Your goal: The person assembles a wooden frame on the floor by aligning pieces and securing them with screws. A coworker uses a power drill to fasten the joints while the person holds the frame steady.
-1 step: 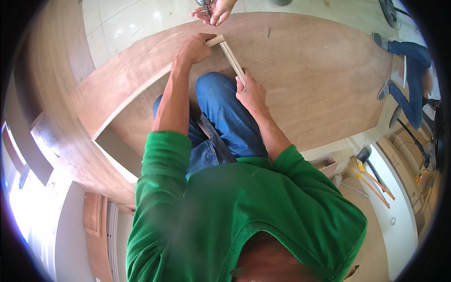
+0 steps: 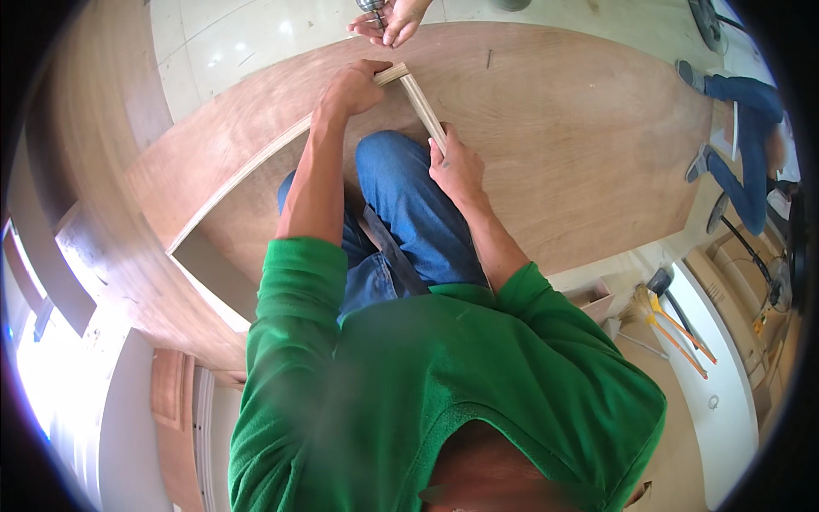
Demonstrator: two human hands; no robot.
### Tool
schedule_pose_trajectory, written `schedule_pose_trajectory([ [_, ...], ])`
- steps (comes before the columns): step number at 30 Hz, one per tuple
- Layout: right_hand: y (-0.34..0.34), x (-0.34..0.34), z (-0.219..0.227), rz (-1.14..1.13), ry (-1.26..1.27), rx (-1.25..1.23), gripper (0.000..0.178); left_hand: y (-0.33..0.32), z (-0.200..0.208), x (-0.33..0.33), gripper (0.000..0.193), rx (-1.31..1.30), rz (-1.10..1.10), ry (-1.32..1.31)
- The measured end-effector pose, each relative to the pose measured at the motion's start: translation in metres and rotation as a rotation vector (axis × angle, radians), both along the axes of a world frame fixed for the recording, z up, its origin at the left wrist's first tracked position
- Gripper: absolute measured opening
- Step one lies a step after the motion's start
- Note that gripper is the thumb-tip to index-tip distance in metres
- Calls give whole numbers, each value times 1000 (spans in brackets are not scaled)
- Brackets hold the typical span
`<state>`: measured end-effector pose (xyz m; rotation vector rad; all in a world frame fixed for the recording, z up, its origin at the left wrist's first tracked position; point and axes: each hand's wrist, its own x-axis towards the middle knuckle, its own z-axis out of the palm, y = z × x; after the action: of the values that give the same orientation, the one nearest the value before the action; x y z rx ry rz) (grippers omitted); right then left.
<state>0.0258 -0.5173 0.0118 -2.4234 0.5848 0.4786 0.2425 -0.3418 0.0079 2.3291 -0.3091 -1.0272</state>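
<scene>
My left hand (image 2: pixel 351 89) is closed over the far end of a long plywood board (image 2: pixel 243 177) standing on edge, close to a corner. At that corner a shorter plywood board (image 2: pixel 421 108) meets it at an angle. The near end of the shorter board is gripped by my right hand (image 2: pixel 456 167), thumb on one side and fingers on the other. Just beyond the corner, another person's hand (image 2: pixel 401 19) is beside the metal chuck of a drill-like tool (image 2: pixel 370 5), whose body is cut off by the frame.
A large plywood sheet (image 2: pixel 580 145) lies beneath the boards, with a thin screw or nail (image 2: pixel 489 58) on it. At far right is a person in jeans (image 2: pixel 742 128). A brush (image 2: pixel 641 305) and yellow-orange handled tool (image 2: pixel 678 328) lie near a white panel (image 2: pixel 725 401) and cardboard (image 2: pixel 725 294).
</scene>
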Motion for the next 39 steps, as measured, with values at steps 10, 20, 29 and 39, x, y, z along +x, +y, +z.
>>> schedule_pose_trajectory([
  [10,-151,-9,13,-245,186,669,78,-29,70,-129,71,-436,644,305],
  [20,-82,-28,34,72,-51,666,72,-89,57,-143,54,-190,670,334],
  [29,-7,-23,11,-3,41,77,57,-91,14,-121,69,-18,555,299],
  [39,-34,-30,3,-28,-114,225,49,1,11,-109,67,-353,623,307],
])
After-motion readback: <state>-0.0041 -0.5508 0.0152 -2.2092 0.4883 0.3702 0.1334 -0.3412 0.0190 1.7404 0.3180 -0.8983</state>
